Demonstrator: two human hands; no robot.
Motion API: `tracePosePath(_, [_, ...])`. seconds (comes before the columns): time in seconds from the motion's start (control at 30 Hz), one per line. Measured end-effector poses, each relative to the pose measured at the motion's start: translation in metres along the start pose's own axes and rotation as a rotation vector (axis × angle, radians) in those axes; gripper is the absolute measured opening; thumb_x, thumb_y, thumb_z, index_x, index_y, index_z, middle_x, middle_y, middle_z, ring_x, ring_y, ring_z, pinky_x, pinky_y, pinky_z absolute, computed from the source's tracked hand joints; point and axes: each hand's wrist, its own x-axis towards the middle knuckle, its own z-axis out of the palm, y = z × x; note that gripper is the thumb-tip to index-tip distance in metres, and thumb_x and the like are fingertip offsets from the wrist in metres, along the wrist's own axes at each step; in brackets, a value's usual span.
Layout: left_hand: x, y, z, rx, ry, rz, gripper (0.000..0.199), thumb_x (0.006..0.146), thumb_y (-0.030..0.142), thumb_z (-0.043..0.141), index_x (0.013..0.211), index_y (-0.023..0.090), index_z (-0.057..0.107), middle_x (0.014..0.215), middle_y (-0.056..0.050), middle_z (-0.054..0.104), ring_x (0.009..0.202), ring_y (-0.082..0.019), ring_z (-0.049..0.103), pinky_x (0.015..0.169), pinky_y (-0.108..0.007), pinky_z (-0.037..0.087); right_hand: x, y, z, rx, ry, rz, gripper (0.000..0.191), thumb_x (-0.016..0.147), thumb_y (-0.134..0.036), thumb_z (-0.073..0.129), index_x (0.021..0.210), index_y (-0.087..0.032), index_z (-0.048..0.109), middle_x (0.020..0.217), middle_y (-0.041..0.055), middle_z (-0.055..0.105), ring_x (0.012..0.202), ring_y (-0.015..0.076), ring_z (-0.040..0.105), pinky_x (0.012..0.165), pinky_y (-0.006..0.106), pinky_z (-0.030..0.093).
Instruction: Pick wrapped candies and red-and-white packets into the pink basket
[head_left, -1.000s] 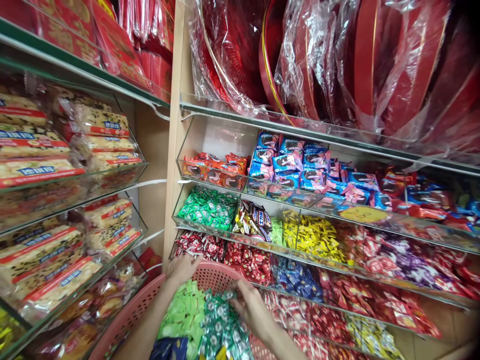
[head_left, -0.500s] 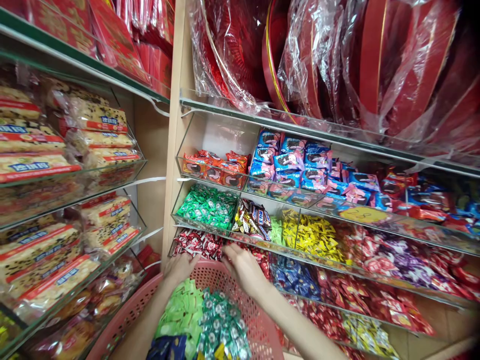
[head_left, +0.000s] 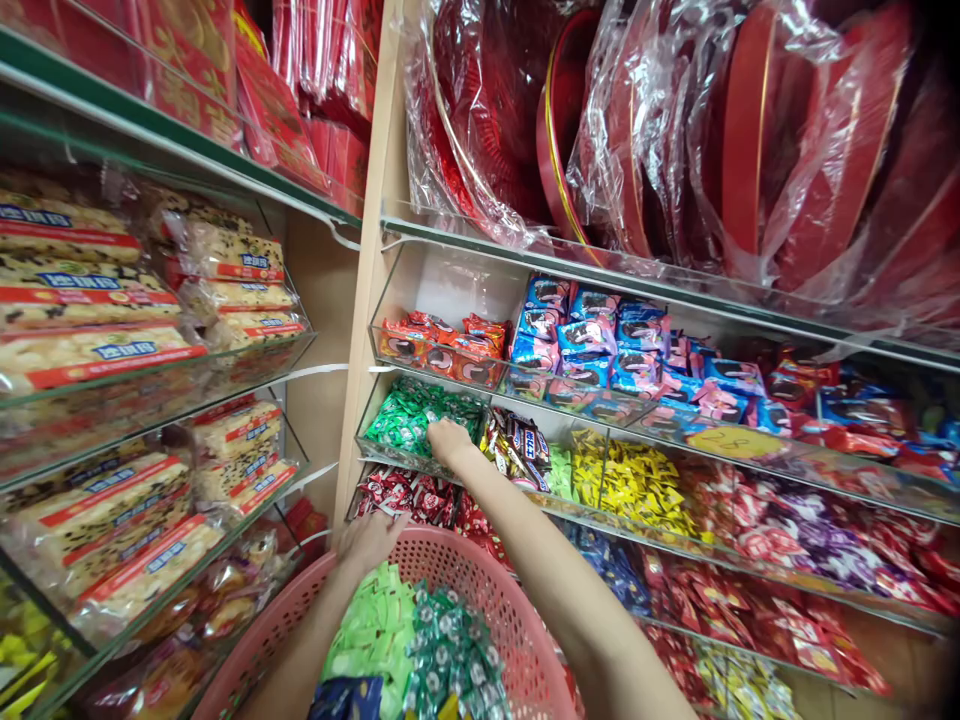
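My left hand [head_left: 369, 538] is closed over the far left rim of a pink perforated plastic basket [head_left: 517, 600]. In the basket lie light-green wrapped candies [head_left: 375, 610], shiny dark-green wrapped candies [head_left: 454, 650] and some dark-blue packets [head_left: 346, 698]. Stretched out above the far rim, my right hand [head_left: 450, 440] reaches to the front right part of a shelf bin of green-wrapped candies [head_left: 401, 415]. Its fingers are curled down, the fingertips are hidden, and I cannot see what they hold. Red-wrapped candies [head_left: 409, 495] fill the bin below.
Brown-wrapped bars [head_left: 517, 445] and yellow-wrapped candies [head_left: 637, 485] sit right of the green bin. Blue packets [head_left: 585, 330] line the glass shelf above. Packaged pastries [head_left: 97, 340] stack on the left shelves. A wooden divider [head_left: 367, 290] stands between the shelf sections.
My right hand has moved up from the basket's far rim to the green candy bin. My left hand stays at the rim. The view has shifted slightly left.
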Motion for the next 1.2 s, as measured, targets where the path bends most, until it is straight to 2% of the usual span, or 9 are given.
tracePosePath(0.2, [0.003, -0.002, 0.001, -0.004, -0.013, 0.004, 0.061, 0.078, 0.061, 0.022, 0.081, 0.022, 0.068, 0.085, -0.013, 0.067, 0.086, -0.028, 0.06, 0.072, -0.036, 0.041, 0.006, 0.003, 0.006, 0.021, -0.019, 0.009, 0.032, 0.077, -0.005, 0.043, 0.104, -0.013, 0.058, 0.108, 0.0158, 0.057, 0.098, 0.0226, 0.056, 0.076, 0.031, 0.045])
tracePosePath(0.5, [0.005, 0.001, 0.003, 0.004, 0.003, -0.001, 0.06, 0.078, 0.061, 0.022, 0.082, 0.023, 0.068, 0.085, -0.013, 0.067, 0.086, -0.028, 0.06, 0.071, -0.036, 0.042, -0.011, 0.012, -0.002, 0.113, 0.149, 0.029, 0.034, 0.08, -0.009, 0.038, 0.112, -0.017, 0.049, 0.103, 0.0126, 0.058, 0.099, 0.0204, 0.054, 0.08, 0.033, 0.041])
tracePosePath(0.63, [0.005, 0.003, 0.002, 0.009, 0.001, -0.014, 0.061, 0.077, 0.062, 0.023, 0.079, 0.021, 0.068, 0.085, -0.013, 0.067, 0.086, -0.027, 0.06, 0.071, -0.034, 0.042, -0.038, 0.018, -0.008, 0.69, 0.267, -0.119, 0.032, 0.082, -0.018, 0.039, 0.114, -0.019, 0.043, 0.087, 0.0034, 0.059, 0.081, 0.0147, 0.057, 0.071, 0.028, 0.045])
tracePosePath(0.73, [0.005, 0.006, -0.001, 0.009, -0.006, -0.016, 0.062, 0.077, 0.063, 0.022, 0.079, 0.022, 0.068, 0.087, -0.013, 0.067, 0.085, -0.028, 0.06, 0.071, -0.035, 0.042, -0.071, 0.019, -0.002, 1.192, 0.188, -0.214, 0.031, 0.079, -0.024, 0.044, 0.109, -0.018, 0.042, 0.073, -0.0023, 0.053, 0.063, 0.0094, 0.053, 0.059, 0.024, 0.046])
tracePosePath(0.8, [0.005, 0.008, -0.003, 0.009, -0.012, -0.018, 0.063, 0.077, 0.062, 0.02, 0.08, 0.022, 0.068, 0.088, -0.013, 0.067, 0.086, -0.028, 0.06, 0.072, -0.035, 0.042, -0.094, 0.019, 0.011, 1.353, 0.136, -0.243, 0.028, 0.076, -0.026, 0.047, 0.103, -0.018, 0.043, 0.069, -0.0044, 0.05, 0.059, 0.0078, 0.05, 0.057, 0.023, 0.045])
tracePosePath(0.9, [0.003, 0.009, -0.007, 0.021, -0.015, -0.01, 0.065, 0.077, 0.063, 0.018, 0.084, 0.021, 0.067, 0.088, -0.013, 0.066, 0.087, -0.028, 0.06, 0.072, -0.036, 0.042, -0.128, 0.021, 0.044, 1.344, 0.035, -0.239, 0.021, 0.074, -0.022, 0.049, 0.093, -0.017, 0.046, 0.066, -0.0047, 0.05, 0.056, 0.0067, 0.047, 0.055, 0.02, 0.041])
tracePosePath(1.0, [0.002, 0.01, -0.008, 0.029, -0.018, -0.012, 0.065, 0.076, 0.064, 0.02, 0.085, 0.021, 0.067, 0.089, -0.014, 0.066, 0.087, -0.028, 0.059, 0.073, -0.035, 0.042, -0.153, 0.025, 0.087, 1.117, -0.06, -0.165, 0.018, 0.069, -0.014, 0.048, 0.087, -0.016, 0.051, 0.068, -0.0032, 0.053, 0.057, 0.0073, 0.047, 0.054, 0.019, 0.037])
tracePosePath(1.07, [0.001, 0.011, -0.007, 0.027, -0.022, -0.012, 0.065, 0.076, 0.064, 0.021, 0.085, 0.021, 0.068, 0.088, -0.013, 0.066, 0.087, -0.028, 0.06, 0.072, -0.035, 0.042, -0.164, 0.028, 0.111, 0.92, -0.047, -0.104, 0.02, 0.066, -0.011, 0.048, 0.085, -0.017, 0.054, 0.071, -0.0015, 0.055, 0.065, 0.0099, 0.049, 0.058, 0.02, 0.037])
tracePosePath(1.2, [0.001, 0.009, -0.005, 0.019, -0.02, -0.007, 0.063, 0.076, 0.063, 0.022, 0.086, 0.022, 0.068, 0.088, -0.013, 0.067, 0.087, -0.027, 0.06, 0.072, -0.034, 0.041, -0.175, 0.034, 0.136, 0.699, -0.019, -0.042, 0.024, 0.065, -0.009, 0.048, 0.085, -0.019, 0.057, 0.071, -0.0004, 0.057, 0.072, 0.0135, 0.05, 0.062, 0.021, 0.035])
